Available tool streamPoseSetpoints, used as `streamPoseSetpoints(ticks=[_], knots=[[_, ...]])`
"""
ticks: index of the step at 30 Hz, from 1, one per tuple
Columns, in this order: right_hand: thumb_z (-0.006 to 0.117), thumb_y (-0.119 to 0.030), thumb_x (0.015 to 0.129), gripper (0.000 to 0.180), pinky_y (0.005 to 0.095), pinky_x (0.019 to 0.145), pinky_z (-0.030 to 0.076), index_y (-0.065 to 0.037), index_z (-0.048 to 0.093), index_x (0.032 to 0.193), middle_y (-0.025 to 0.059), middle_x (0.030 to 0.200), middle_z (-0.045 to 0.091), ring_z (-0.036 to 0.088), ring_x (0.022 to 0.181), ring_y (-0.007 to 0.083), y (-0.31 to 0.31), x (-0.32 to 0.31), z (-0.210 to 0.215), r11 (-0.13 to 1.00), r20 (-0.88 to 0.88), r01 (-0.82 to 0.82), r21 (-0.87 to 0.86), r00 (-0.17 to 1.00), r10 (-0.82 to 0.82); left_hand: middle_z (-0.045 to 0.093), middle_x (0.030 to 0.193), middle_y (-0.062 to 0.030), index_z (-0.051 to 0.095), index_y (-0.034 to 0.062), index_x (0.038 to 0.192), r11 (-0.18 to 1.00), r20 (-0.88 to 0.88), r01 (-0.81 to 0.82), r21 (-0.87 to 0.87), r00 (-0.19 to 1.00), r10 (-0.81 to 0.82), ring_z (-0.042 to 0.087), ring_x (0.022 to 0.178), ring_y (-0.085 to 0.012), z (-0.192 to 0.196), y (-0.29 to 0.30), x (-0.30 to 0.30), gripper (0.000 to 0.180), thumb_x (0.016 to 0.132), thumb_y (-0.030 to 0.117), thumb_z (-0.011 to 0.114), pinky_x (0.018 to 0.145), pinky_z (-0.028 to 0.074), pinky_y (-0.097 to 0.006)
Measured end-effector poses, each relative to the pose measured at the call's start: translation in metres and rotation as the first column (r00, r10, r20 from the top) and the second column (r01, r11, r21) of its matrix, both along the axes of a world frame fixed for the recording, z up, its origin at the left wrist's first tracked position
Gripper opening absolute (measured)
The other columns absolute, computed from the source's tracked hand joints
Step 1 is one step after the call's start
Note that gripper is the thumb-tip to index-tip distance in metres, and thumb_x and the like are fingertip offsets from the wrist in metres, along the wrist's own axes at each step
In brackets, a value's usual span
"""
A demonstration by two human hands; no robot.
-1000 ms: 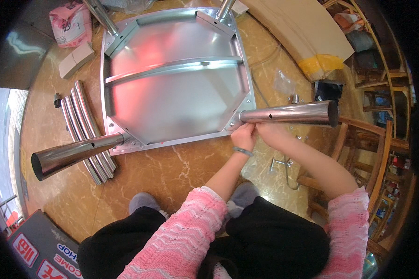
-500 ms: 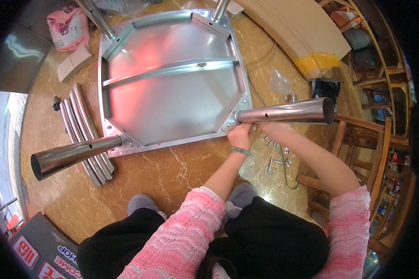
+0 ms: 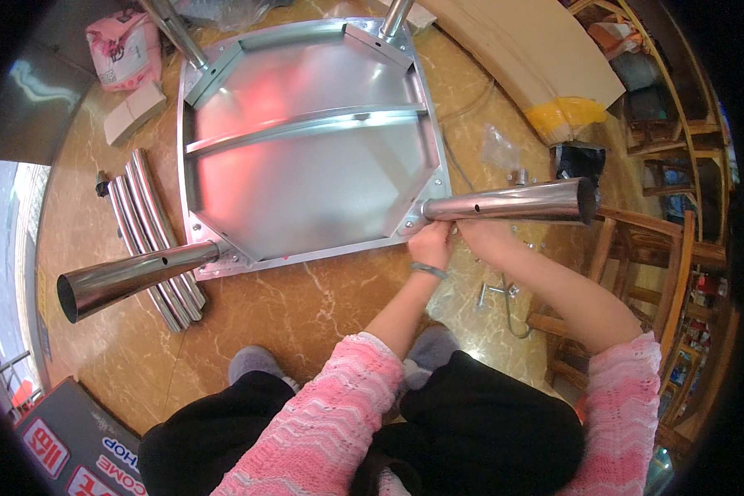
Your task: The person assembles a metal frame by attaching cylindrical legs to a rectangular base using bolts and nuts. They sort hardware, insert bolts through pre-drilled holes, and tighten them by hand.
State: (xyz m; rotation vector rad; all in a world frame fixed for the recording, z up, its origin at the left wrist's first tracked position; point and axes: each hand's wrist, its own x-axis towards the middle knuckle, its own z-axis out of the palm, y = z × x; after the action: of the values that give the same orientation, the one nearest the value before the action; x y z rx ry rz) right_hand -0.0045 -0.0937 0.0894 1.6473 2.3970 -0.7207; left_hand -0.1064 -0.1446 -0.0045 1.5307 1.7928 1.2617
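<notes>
A square metal tabletop [image 3: 306,186] lies underside up on the floor, with a tubular metal leg standing at each corner. Both my hands are under the base of the near right leg [image 3: 512,201], at the tabletop's corner. My left hand [image 3: 430,245], a bracelet on its wrist, is closed against the underside of that corner; what its fingers hold is hidden. Close beside it, my right hand [image 3: 481,237] reaches beneath the same leg, which covers its fingers. The near left leg [image 3: 136,277] points toward me at the other corner.
Several loose metal tubes [image 3: 145,223] lie left of the tabletop. Bolts and a hex key [image 3: 506,291] are scattered by my right forearm. A wooden stool [image 3: 636,273] stands at the right. A large cardboard sheet [image 3: 521,50] and a pink bag [image 3: 124,50] lie farther back.
My right hand has shifted slightly, and its forearm now covers some of the bolts. My left hand stays at the corner. The whole view has moved a little.
</notes>
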Motion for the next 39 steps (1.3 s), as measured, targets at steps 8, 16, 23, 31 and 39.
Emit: streamPoseSetpoints(ticks=[8,16,23,31,39], knots=[[0.037,-0.018,0.090,0.025,0.0416,0.078,0.045,-0.004,0.058,0.096,0.0167,0.093,0.060,0.058,0.087,0.0304,0.008,-0.011,0.002,0.934,0.041,0.221,-0.281,0.975,-0.219,0.061,0.073,-0.0077,0.063,0.0158,0.085,1.000,0.023,-0.002,0.028,1.000,0.002,0.059,0.063,-0.0271,0.002,0.000,0.001,0.019,0.068,0.007,0.060,0.054,0.047,-0.038],[0.039,-0.019,0.090,0.033,0.0374,0.092,0.040,-0.002,0.047,0.116,0.0197,0.117,0.050,0.049,0.110,0.0277,0.012,0.005,0.005,0.975,0.134,-0.040,-0.216,0.988,0.071,0.062,0.076,-0.0058,0.064,0.0140,0.088,0.998,-0.037,0.062,0.019,0.997,-0.061,0.060,0.067,-0.0251,0.000,-0.001,-0.002,0.025,0.066,0.005,0.059,0.055,0.047,-0.037],[0.033,-0.024,0.091,0.039,0.0424,0.096,0.036,-0.003,0.047,0.121,0.0198,0.116,0.053,0.048,0.112,0.0343,0.018,0.021,-0.006,0.910,0.176,-0.276,-0.309,0.924,0.340,0.061,0.074,-0.0062,0.065,0.0140,0.087,0.999,-0.055,0.034,0.018,0.998,-0.033,0.059,0.067,-0.0246,-0.001,-0.001,-0.001,0.022,0.066,0.006,0.060,0.055,0.047,-0.036],[0.040,-0.021,0.088,0.030,0.0466,0.084,0.041,0.000,0.056,0.103,0.0249,0.104,0.056,0.052,0.099,0.0400,-0.005,-0.021,-0.012,0.976,-0.100,0.212,-0.053,0.971,-0.216,0.061,0.069,-0.0082,0.062,0.0114,0.075,1.000,0.002,0.013,-0.025,1.000,-0.013,0.059,0.063,-0.0273,-0.003,0.003,0.005,0.008,0.067,0.013,0.062,0.053,0.047,-0.038],[0.039,-0.009,0.084,0.024,0.0396,0.074,0.046,0.001,0.060,0.088,0.0204,0.085,0.060,0.059,0.086,0.0309,0.008,0.004,0.000,0.861,0.018,-0.493,0.120,0.869,0.495,0.062,0.074,-0.0067,0.062,0.0099,0.078,0.997,-0.103,0.068,-0.026,0.992,-0.070,0.060,0.070,-0.0242,-0.001,0.002,0.000,0.011,0.068,0.009,0.059,0.059,0.048,-0.036]])
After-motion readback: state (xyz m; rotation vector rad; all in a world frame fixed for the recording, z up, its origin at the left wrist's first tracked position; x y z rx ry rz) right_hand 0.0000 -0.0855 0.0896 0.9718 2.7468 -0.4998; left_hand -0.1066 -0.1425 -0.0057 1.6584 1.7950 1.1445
